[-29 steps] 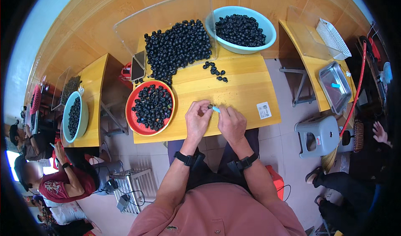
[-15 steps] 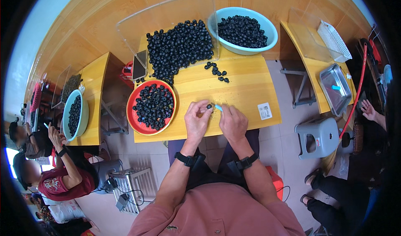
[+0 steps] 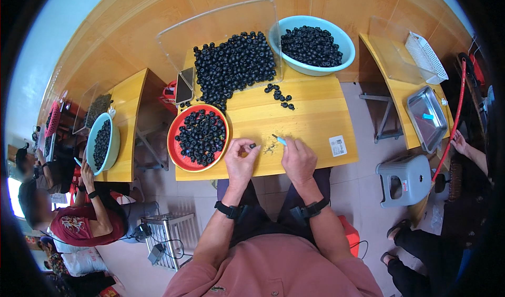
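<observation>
Mid-frame, left hand [image 3: 240, 162] pinches a partly covered bead [image 3: 252, 145]; right hand [image 3: 299, 162], apart, grips a tool [image 3: 282, 140], rear hidden; table edge [image 3: 336, 161] passes beneath.

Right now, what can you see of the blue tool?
The small tool has a light-blue handle, plastic-looking, and a short, thin, dark tip, too small to make out. The right hand grips it, hiding its rear part. In the picture it slants up and leftward above the yellow table, its tip apart from the left hand.

Dish [image 3: 185, 163] before the bead heap [image 3: 236, 60] (basin [image 3: 315, 71] right of the heap).
</observation>
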Demonstrator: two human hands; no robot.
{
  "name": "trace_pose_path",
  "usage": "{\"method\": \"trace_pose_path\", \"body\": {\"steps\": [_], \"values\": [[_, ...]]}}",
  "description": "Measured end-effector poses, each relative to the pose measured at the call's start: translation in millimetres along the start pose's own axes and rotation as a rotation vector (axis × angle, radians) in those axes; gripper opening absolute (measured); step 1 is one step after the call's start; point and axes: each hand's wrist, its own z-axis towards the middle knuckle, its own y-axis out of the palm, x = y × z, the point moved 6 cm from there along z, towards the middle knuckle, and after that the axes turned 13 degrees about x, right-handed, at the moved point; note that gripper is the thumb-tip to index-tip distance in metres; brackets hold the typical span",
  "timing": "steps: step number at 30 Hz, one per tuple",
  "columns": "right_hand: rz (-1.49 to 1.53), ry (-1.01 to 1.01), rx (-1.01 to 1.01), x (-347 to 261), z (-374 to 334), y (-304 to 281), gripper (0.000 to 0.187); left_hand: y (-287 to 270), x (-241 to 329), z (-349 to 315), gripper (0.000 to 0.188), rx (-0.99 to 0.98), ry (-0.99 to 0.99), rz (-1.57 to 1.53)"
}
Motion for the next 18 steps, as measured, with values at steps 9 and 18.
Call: {"method": "trace_pose_path", "body": {"steps": [9,18], "values": [[0.028,0.006,0.004,0.8,-1.2,-3.1,0.018,35.9,1.5,-7.8,0.024,-0.079,-0.014,-0.076],[0.082,-0.056,0.036,-5.7,2.8,-6.2,0.015,38.5,7.6,-9.3,0.024,-0.013,0.020,0.001]]}}
